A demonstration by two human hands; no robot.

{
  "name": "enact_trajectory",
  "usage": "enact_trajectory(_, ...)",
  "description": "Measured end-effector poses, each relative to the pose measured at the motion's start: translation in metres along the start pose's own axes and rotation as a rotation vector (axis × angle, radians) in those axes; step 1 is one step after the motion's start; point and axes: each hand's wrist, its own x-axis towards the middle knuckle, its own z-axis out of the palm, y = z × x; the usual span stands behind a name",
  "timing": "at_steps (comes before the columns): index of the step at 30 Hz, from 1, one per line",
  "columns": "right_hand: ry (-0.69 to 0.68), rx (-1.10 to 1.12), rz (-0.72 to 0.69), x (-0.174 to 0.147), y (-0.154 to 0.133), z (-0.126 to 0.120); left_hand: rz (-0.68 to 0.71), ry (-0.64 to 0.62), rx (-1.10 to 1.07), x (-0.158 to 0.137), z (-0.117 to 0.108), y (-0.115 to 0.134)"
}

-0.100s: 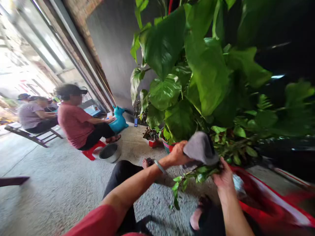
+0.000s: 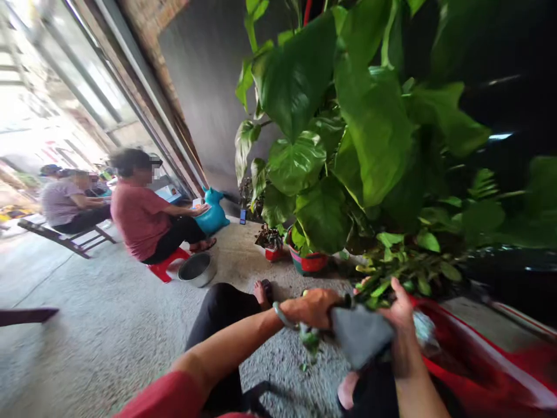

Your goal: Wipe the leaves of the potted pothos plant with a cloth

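Note:
My left hand [image 2: 315, 307], with a bracelet on its wrist, is closed around the dark handle of what looks like a cleaver [image 2: 361, 334]. The broad grey blade is blurred and tilts down in front of my right wrist. My right hand [image 2: 398, 305] grips leafy stems [image 2: 376, 287] just beyond the blade, thumb up; part of the palm is hidden behind the blade. Below my left hand hangs a leafy sprig [image 2: 310, 341], blurred. More cut-looking greenery [image 2: 418, 264] lies heaped beyond my right hand.
A large-leaved plant [image 2: 300, 157] rises ahead from a striped pot [image 2: 307, 261]. To the right lies a red bag [image 2: 461, 348]. At left, a metal basin [image 2: 198, 270] stands by a person [image 2: 139, 215] on a red stool [image 2: 167, 264], near a blue animal-shaped toy [image 2: 213, 212].
My left hand has swung the cleaver downward and towards me, from above the stems to below my right hand. My right hand stays on the stems, which now point more away from me.

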Motion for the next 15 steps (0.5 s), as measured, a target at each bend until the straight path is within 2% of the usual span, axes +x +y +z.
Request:
enact_trajectory(2,-0.001,0.013,0.032,-0.003,0.001,0.006,-0.048,-0.167,-0.014,-0.028,0.007,-0.008)
enact_trajectory(3,0.008,0.029,0.04,-0.004,0.001,0.009,-0.084,-0.174,-0.056,-0.041,0.002,-0.012)
enact_trajectory(4,0.02,0.043,0.046,-0.004,0.001,0.012,-0.118,-0.117,-0.112,-0.053,-0.007,-0.013)
enact_trajectory(5,0.029,0.051,0.05,-0.004,0.002,0.015,-0.149,-0.003,-0.172,-0.062,-0.019,-0.013)
enact_trajectory(7,0.035,0.059,0.04,-0.005,0.004,0.021,-0.195,0.3,-0.269,-0.069,-0.047,-0.007)
enact_trajectory(9,0.026,0.069,0.004,-0.006,0.008,0.026,-0.217,0.566,-0.324,-0.061,-0.068,0.004)
enact_trajectory(10,0.023,0.076,-0.014,-0.007,0.01,0.028,-0.221,0.643,-0.333,-0.054,-0.073,0.009)
enact_trajectory(12,0.019,0.086,-0.029,-0.01,0.016,0.031,-0.209,0.633,-0.305,-0.039,-0.068,0.017)
enact_trajectory(15,-0.01,0.062,0.055,-0.017,0.027,0.032,-0.161,0.339,-0.158,-0.038,-0.038,0.017)
